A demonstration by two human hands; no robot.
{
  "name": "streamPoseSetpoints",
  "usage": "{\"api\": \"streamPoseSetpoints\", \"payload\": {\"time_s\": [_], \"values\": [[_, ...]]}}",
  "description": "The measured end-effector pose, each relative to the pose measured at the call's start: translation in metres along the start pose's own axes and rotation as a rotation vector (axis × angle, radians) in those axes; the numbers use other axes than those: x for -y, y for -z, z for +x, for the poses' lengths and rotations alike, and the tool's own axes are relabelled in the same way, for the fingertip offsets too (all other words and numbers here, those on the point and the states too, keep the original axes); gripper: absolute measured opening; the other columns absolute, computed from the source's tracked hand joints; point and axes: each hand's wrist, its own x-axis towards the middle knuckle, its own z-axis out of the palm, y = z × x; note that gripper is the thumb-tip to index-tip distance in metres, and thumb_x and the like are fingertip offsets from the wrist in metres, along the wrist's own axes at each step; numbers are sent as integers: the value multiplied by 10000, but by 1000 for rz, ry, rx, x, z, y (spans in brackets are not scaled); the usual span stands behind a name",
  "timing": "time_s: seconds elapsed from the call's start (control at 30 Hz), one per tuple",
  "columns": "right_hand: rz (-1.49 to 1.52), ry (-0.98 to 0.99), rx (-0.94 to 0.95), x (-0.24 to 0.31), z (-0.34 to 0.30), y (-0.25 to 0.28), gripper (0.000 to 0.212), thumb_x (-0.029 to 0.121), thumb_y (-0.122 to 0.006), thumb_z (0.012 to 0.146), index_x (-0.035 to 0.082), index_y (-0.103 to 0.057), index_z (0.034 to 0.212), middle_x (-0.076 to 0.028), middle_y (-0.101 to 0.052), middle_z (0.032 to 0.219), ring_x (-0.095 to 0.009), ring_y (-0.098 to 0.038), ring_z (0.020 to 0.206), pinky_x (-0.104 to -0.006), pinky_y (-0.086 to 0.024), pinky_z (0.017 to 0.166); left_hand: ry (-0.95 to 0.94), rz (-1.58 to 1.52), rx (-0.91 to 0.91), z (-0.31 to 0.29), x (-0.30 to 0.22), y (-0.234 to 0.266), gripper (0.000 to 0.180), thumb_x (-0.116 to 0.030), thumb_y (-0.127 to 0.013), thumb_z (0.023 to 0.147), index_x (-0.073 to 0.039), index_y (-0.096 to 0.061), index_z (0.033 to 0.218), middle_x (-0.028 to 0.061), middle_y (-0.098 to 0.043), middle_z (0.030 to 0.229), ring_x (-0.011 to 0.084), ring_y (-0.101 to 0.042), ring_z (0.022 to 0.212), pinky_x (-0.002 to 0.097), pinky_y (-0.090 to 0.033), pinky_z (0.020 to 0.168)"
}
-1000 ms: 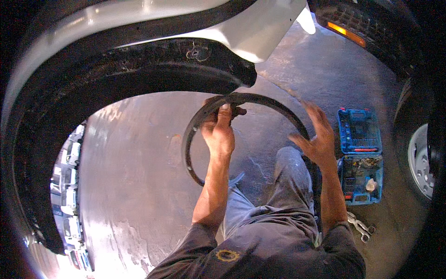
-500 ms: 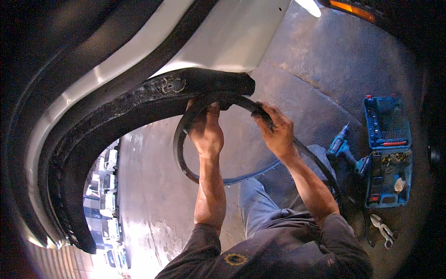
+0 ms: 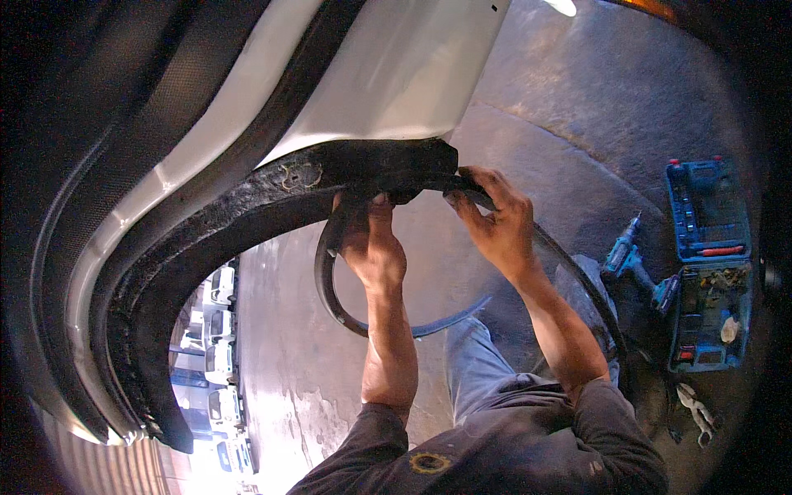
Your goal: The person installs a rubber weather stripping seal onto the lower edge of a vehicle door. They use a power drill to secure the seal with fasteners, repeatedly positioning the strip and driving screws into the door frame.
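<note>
Left hand (image 3: pixel 375 243): raised, thumb up, clamped on curved black strip (image 3: pixel 323 285). Right hand (image 3: pixel 510 223): apart from left, pinching strip, thumb opposite fingers. Strip: spans both hands, loops below left. Above: black wheel arch (image 3: pixel 346 165). Below: dark shirt (image 3: pixel 528 445), yellow gear-shaped emblem (image 3: pixel 430 464). Rightward: blue drill (image 3: pixel 624 257), pliers (image 3: pixel 697 412).

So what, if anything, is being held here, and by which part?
A curved black strip, held by the upper stretch of its loop: the left hand grips at the upper left, and the right hand pinches it farther right.
</note>
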Motion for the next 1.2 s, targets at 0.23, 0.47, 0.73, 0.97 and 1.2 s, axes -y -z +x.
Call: {"api": "streamPoseSetpoints", "payload": {"time_s": [0.23, 0.47, 0.73, 0.97, 1.2], "values": [[67, -130, 74, 4, 3, -1, 158, 62, -731, 807, 25, -692, 956, -100, -699, 800, -149, -664, 704, -282, -513, 636, -22, 0, 53, 1, 2, 6, 269, -92, -575, 931, 22, -543, 1173, 61, -607, 1058, 143, -538, 971, 273, -415, 886], [152, -259, 122, 14, 6, 6, 133, 92, -720, 828, 20, -700, 937, -80, -670, 706, -90, -600, 632, -265, -465, 563, 18, 16, 76, -1, -6, 5, 292, -133, -620, 926, 32, -555, 1158, 71, -619, 1059, 159, -546, 998, 289, -414, 912], [99, -248, 189, 12, 11, 10, 138, 136, -731, 825, 24, -706, 901, -72, -661, 665, -97, -597, 590, -274, -457, 538, 44, 5, 31, -1, -5, 3, 307, -158, -639, 916, 31, -561, 1144, 86, -628, 1057, 177, -558, 996, 328, -423, 924], [1, -103, 209, 10, 15, 17, 246, 207, -749, 810, 40, -695, 981, -115, -691, 772, -223, -671, 651, -335, -500, 584, -22, 95, -27, 1, 3, 2, 321, -148, -637, 904, 27, -554, 1160, 124, -627, 1087, 210, -587, 987, 350, -481, 893], [-496, -71, 296, -18, 33, 127, 452, 396, -741, 802, 51, -675, 1087, -141, -696, 1008, -298, -682, 911, -393, -531, 796, -598, 1698, 36, 21, 24, 68, 220, -209, -591, 948, -20, -667, 1031, 90, -700, 973, 169, -668, 806, 297, -535, 677]]}}
